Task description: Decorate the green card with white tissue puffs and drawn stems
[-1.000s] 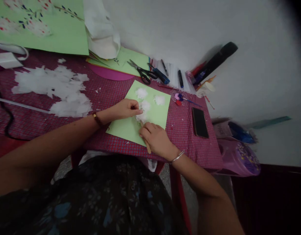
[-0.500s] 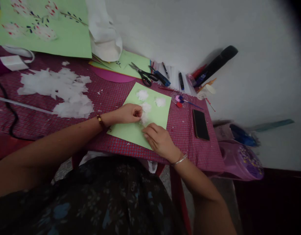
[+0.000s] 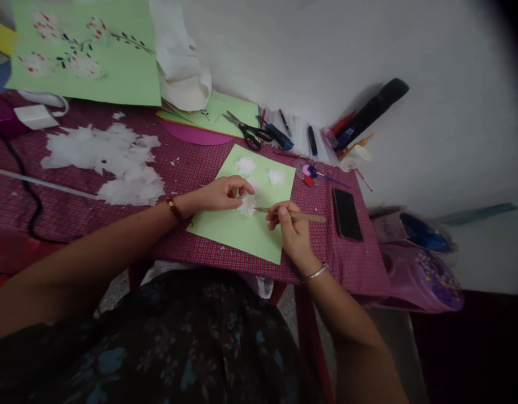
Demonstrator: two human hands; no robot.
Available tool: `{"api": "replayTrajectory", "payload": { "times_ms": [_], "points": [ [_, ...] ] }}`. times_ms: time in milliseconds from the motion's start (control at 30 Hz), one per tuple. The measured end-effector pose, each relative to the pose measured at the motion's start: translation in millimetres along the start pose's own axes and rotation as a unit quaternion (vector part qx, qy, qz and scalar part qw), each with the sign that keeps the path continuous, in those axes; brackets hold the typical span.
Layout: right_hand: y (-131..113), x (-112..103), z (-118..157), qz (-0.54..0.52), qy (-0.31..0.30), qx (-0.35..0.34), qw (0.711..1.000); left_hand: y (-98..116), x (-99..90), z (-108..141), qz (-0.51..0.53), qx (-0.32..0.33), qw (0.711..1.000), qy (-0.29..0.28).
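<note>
A light-green sheet of paper (image 3: 242, 238) lies at an angle in front of me, with several small ruffled white paper flowers on it. Fingers of my left hand (image 3: 227, 192) rest at the lower flower (image 3: 247, 205); index finger and thumb are apart, and I see nothing held between them. In my right hand (image 3: 293, 227) is a slim wooden paintbrush (image 3: 310, 216), gripped like a pen. Its thin dark tip points left and meets the right edge of that lower flower. Another white flower (image 3: 276, 177) sits near the sheet's right edge.
Torn white paper pieces (image 3: 102, 160) are heaped on the left. Scissors (image 3: 247, 131), a blue-handled cutter (image 3: 278, 134) and a marker (image 3: 312, 140) lie behind. A paint palette (image 3: 309, 174) and phone (image 3: 347, 214) are at right. A painted green sheet (image 3: 86, 50) stands back left.
My right hand has moved slightly right and turned, so the paintbrush now shows fully, tip at the lower flower. The left index finger has stretched out over the flower. The view shifted slightly.
</note>
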State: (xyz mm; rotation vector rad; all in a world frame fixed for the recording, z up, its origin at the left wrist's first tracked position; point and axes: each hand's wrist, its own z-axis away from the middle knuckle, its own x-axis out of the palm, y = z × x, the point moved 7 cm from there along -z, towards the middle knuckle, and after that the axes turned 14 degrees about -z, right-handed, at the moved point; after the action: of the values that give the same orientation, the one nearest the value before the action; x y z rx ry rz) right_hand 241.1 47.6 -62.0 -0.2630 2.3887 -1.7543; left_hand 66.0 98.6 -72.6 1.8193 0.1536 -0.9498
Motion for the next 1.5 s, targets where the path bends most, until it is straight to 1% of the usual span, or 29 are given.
{"api": "replayTrajectory", "payload": {
  "times_ms": [67, 167, 267, 333, 433, 467, 500, 633, 733, 867, 967, 1067, 1167, 1233, 1267, 1333, 1400, 1433, 1467, 1500],
  "points": [
    [1.4, 0.6, -2.5, -0.008, 0.002, 0.006, 1.0, 6.2, 1.5, -0.2, -0.029, 0.028, 0.999, -0.001],
    [2.5, 3.7, -3.6, 0.002, -0.013, 0.013, 1.0, 11.8, 6.4, -2.1, -0.051, 0.054, 0.997, -0.003],
    [1.6, 2.8, -3.9, 0.006, -0.012, 0.008, 1.0, 15.0, 7.9, -3.3, -0.078, 0.078, 0.994, 0.014],
    [0.0, -5.9, -5.4, -0.022, 0.031, -0.006, 0.999, 15.3, 6.9, -3.2, -0.1, 0.095, 0.99, 0.027],
    [1.7, -25.7, -7.2, -0.093, 0.131, -0.017, 0.987, 11.5, 2.3, -2.8, -0.118, 0.099, 0.987, 0.047],
    [3.8, -29.8, -7.7, -0.113, 0.15, -0.012, 0.982, 10.1, 0.7, -2.8, -0.119, 0.097, 0.987, 0.05],
    [6.2, -31.3, -8.4, -0.128, 0.154, -0.002, 0.98, 9.3, -0.4, -2.7, -0.118, 0.097, 0.987, 0.049],
    [12.3, -21.3, -9.7, -0.136, 0.103, 0.038, 0.985, 12.7, -1.0, -1.1, -0.118, 0.105, 0.987, 0.037],
    [12.3, -13.5, -9.3, -0.126, 0.075, 0.045, 0.988, 12.2, -1.1, 0.1, -0.094, 0.097, 0.989, 0.056],
    [13.0, -12.2, -9.9, -0.131, 0.072, 0.054, 0.987, -3.1, -4.6, -2.6, 0.01, 0.042, 0.993, 0.111],
    [12.7, -12.7, -10.4, -0.14, 0.066, 0.05, 0.987, -10.3, -11.9, -6.1, 0.095, 0.014, 0.985, 0.142],
    [13.8, -12.7, -9.9, -0.139, 0.059, 0.053, 0.987, -7.9, -30.0, -0.5, 0.128, -0.012, 0.973, 0.193],
    [15.4, -13.5, -9.2, -0.132, 0.062, 0.061, 0.987, -5.1, -55.4, 21.8, 0.105, -0.065, 0.967, 0.223],
    [16.3, -14.9, -8.9, -0.126, 0.072, 0.07, 0.987, -5.8, -81.1, 46.8, 0.071, -0.094, 0.961, 0.251],
    [16.4, -15.7, -8.9, -0.127, 0.078, 0.072, 0.986, -7.2, -97.8, 62.3, 0.05, -0.106, 0.953, 0.279],
    [17.7, -17.1, -9.1, -0.138, 0.088, 0.085, 0.983, -10.9, -136.5, 98.5, -0.001, -0.127, 0.923, 0.362],
    [16.6, -18.9, -9.7, -0.162, 0.096, 0.079, 0.979, -14.1, -169.4, 133.5, -0.066, -0.151, 0.892, 0.42],
    [15.8, -20.1, -9.9, -0.171, 0.101, 0.074, 0.977, -15.8, -180.6, 148.1, -0.098, -0.165, 0.882, 0.431],
    [15.0, -21.4, -10.0, -0.177, 0.107, 0.071, 0.976, -18.0, -187.2, 159.7, -0.13, -0.18, 0.877, 0.426],
    [14.4, -22.4, -10.1, -0.178, 0.112, 0.069, 0.975, -20.5, -188.8, 168.0, -0.162, -0.195, 0.878, 0.407]
  ]
}}
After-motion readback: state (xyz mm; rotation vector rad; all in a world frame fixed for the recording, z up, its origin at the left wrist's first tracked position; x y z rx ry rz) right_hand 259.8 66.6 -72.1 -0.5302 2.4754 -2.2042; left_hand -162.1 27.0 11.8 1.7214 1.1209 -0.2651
